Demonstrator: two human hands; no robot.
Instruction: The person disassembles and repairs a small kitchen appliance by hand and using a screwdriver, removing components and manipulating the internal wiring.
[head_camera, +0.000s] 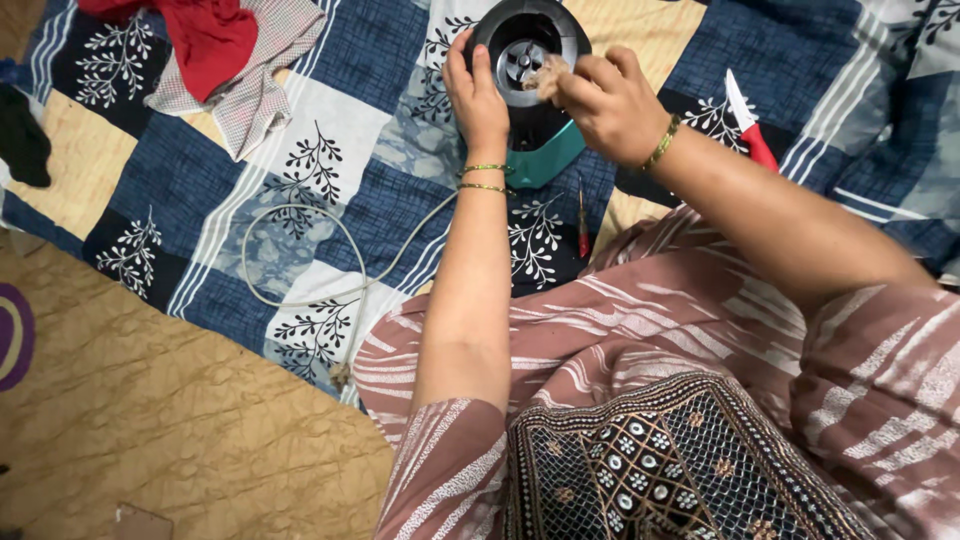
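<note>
The black and teal mixer base sat at 12 o'clock on the patchwork quilt. The left hand gripped its side. The right hand pinched what looked like a small brown rag against its top. A white cord curled at 9 o'clock, a red screwdriver lay just below, and red cloth was piled at 10 o'clock.

There is a single view, from a camera worn on the person's head, looking steeply down and a little forward over the chest and lap. The patterned dress fills the lower right of the frame, close to the lens. Both forearms run up toward the top centre, where the left hand and right hand sit farther off. A patchwork quilt spreads across the upper half, with bare floor at lower left.
</note>
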